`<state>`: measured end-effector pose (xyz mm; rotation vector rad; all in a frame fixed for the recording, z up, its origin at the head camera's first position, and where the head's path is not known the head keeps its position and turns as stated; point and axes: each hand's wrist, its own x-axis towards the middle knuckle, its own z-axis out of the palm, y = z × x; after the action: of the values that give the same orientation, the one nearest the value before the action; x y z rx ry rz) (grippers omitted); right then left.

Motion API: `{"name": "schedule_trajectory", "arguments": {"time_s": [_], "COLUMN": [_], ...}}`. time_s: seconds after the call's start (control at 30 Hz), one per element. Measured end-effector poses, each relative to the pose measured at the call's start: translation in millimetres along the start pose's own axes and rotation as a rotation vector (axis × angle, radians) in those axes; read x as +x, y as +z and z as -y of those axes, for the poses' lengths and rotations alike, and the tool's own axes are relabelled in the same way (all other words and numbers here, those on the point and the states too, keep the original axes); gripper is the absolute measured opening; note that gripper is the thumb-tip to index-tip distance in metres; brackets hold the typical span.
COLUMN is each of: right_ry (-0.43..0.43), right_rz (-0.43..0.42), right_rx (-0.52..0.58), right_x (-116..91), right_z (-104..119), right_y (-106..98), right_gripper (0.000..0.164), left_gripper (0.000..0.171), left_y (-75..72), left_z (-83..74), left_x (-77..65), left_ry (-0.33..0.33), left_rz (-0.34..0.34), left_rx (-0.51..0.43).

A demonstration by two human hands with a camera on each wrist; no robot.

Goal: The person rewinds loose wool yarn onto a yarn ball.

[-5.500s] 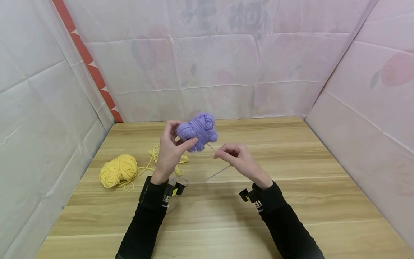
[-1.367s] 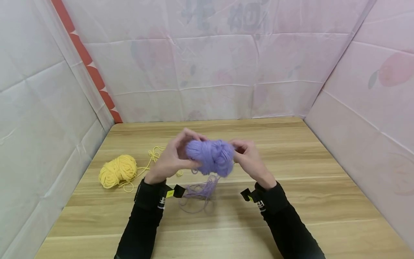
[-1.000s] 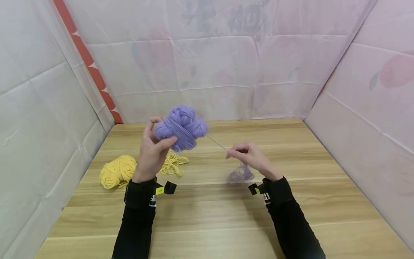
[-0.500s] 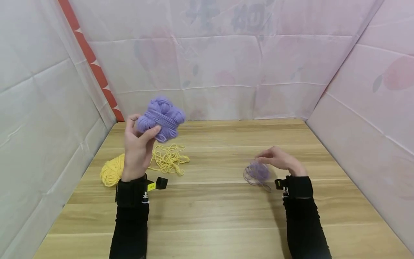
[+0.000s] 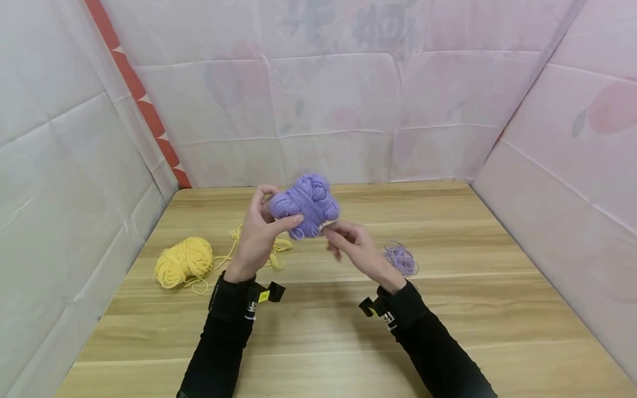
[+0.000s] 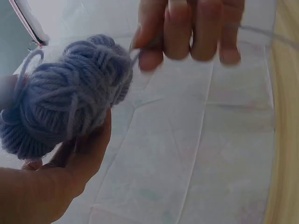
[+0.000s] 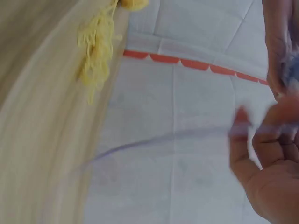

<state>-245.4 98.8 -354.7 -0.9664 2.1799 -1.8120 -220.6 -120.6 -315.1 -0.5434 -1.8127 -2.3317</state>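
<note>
Right hand (image 5: 359, 250) has returned beside the purple yarn ball (image 5: 309, 199), pinching its strand (image 6: 266, 31). Left hand (image 5: 256, 237) grips the ball.

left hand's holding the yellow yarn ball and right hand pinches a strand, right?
The yarn ball in the left hand is purple, not yellow, as the head view shows. The right hand does pinch a strand; the yellow ball lies on the table.
</note>
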Motion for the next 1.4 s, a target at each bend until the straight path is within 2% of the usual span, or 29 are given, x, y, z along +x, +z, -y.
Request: {"name": "schedule_trajectory", "arguments": {"time_s": [0.17, 0.3, 0.43, 0.57, 0.67, 0.83, 0.97, 1.07, 1.13, 1.27, 1.4], "right_ry": [-0.022, -0.072, -0.137, -0.178, -0.199, -0.204, -0.185, -0.149, -0.119, -0.094, -0.066], "right_rz": [-0.049, -0.043, -0.047, -0.063, -0.076, -0.108, -0.120, -0.111, -0.109, -0.132, -0.146], "right_rx": [-0.103, -0.181, -0.205, -0.225, -0.235, -0.233, -0.223, -0.189, -0.160, -0.172, -0.173], "right_x": [-15.7, -26.3, -31.3, -32.5, -32.2, -29.2, -26.0, -24.2, -23.2, -20.4, -16.5], "right_z": [10.9, 23.5, 33.5, 39.1, 40.7, 37.3, 33.4, 30.8, 28.8, 24.0, 21.1], "right_y": [-13.7, -24.1, -30.4, -33.9, -34.8, -33.2, -31.0, -29.8, -29.3, -28.7, -26.6], "right_gripper": [0.023, 0.015, 0.012, 0.013, 0.013, 0.009, 0.002, 0.010, 0.013, 0.007, 0.007], "left_gripper": [0.046, 0.048, 0.048, 0.050, 0.050, 0.048, 0.049, 0.050, 0.050, 0.049, 0.049], "left_y": [-2.7, 0.2, 5.2, 9.4, 11.3, 13.8, 14.4, 13.5, 12.2, 8.0, 3.8], "left_z": [-1.1, -0.7, 0.8, 2.6, 4.7, 8.2, 9.8, 10.0, 9.8, 6.1, 2.4], "left_x": [0.9, 2.0, 1.7, -0.2, -1.5, -2.8, -4.8, -6.7, -7.6, -8.6, -9.1], "left_ry": [0.042, 0.099, 0.148, 0.124, 0.099, 0.071, 0.050, 0.027, 0.009, 0.008, 0.015], "left_rz": [-0.069, -0.035, 0.075, 0.236, 0.354, 0.501, 0.591, 0.640, 0.661, 0.671, 0.629], "left_rx": [0.152, 0.308, 0.451, 0.551, 0.583, 0.583, 0.567, 0.500, 0.426, 0.301, 0.202]}}
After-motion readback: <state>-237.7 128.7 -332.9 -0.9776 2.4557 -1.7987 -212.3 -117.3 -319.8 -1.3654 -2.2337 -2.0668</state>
